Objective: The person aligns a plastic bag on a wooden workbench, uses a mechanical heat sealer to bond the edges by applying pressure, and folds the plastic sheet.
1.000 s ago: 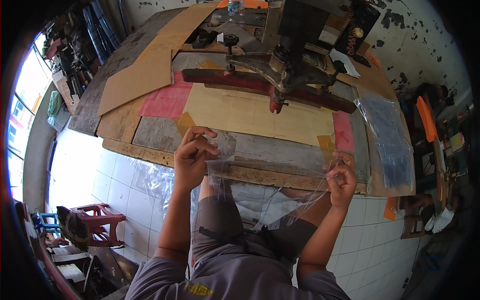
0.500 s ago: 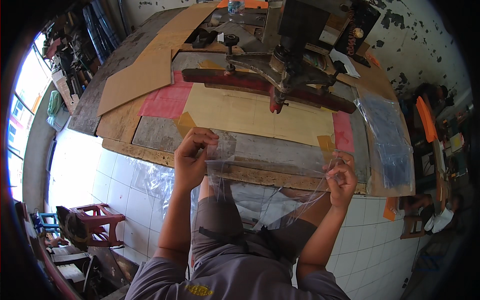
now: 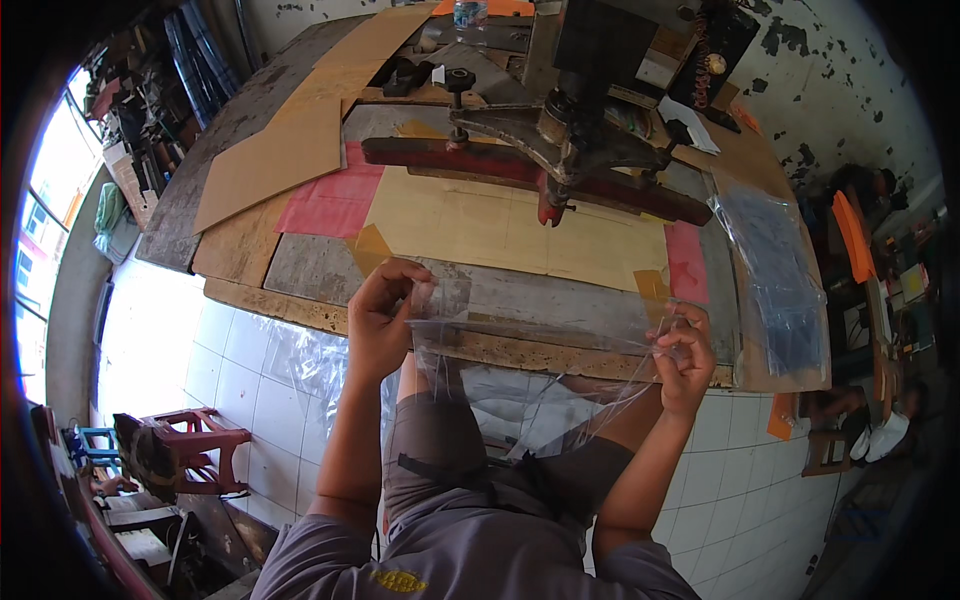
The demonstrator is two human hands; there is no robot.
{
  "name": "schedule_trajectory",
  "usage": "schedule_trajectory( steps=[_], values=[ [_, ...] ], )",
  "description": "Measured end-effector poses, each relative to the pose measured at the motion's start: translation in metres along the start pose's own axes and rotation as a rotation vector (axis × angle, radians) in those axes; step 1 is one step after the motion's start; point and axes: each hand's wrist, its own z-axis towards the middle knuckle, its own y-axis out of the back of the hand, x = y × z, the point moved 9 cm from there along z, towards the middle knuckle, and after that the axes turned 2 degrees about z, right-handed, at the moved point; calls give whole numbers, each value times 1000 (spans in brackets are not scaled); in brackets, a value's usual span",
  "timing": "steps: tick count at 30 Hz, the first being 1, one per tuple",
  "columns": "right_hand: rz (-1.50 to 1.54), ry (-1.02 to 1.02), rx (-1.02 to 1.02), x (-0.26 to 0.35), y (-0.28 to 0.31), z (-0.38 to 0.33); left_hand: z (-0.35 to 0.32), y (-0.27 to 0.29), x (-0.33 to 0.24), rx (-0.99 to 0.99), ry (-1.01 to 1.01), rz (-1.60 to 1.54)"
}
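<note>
A clear plastic sheet (image 3: pixel 540 355) hangs stretched between my two hands, over the near edge of the workbench and above my lap. My left hand (image 3: pixel 385 310) pinches its upper left corner. At the other end, my right hand (image 3: pixel 682 355) grips the right edge, where the film gathers into creases. Beyond my hands lies a cream sheet (image 3: pixel 500 225) with red-pink pieces (image 3: pixel 330 195) at both ends, on a grey metal plate (image 3: pixel 320 250). Over it stands a press with a dark red bar (image 3: pixel 480 160).
A stack of clear plastic sheets (image 3: pixel 770 280) lies at the bench's right. Cardboard (image 3: pixel 275 165) covers part of its left side. A red stool (image 3: pixel 200 450) stands on the tiled floor to the left. More clear plastic (image 3: pixel 300 365) hangs below the bench edge. Another person sits far right.
My left hand has shifted very slightly with the plastic sheet's corner. My right hand stays almost where it was, still gripping the sheet.
</note>
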Motion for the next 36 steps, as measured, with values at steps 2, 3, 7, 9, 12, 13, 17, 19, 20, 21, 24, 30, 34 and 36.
schedule_trajectory(
  steps=[2,3,7,9,12,13,17,19,20,21,24,30,34,36],
  values=[
    [8,-8,-5,1,1,-1,0,1,3,-14,36,42],
    [-46,2,4,2,0,0,0,2,6,-25,71,87],
    [-228,106,32,13,-2,8,2,-1,5,2,91,204],
    [-238,160,-11,15,2,10,3,-3,2,33,17,237],
    [-96,173,-190,12,21,5,4,-9,-8,50,-55,203],
    [-7,165,-272,10,31,3,4,-12,-12,50,-73,175],
    [308,155,-564,7,77,-16,-5,-5,-26,-12,-243,162],
    [389,206,-675,27,95,-34,-23,1,-42,-94,-411,275],
    [363,214,-733,41,101,-41,-36,-2,-48,-87,-470,270],
    [335,214,-794,60,101,-49,-55,-7,-53,-78,-522,267],
    [208,182,-890,97,104,-68,-101,-63,-64,299,-443,329],
    [92,251,-973,143,78,-82,-149,-153,-58,591,-315,329],
    [33,308,-962,169,69,-88,-157,-158,-42,883,19,-7],
    [63,386,-888,176,69,-93,-167,-159,-42,1059,239,-406]
  ],
)
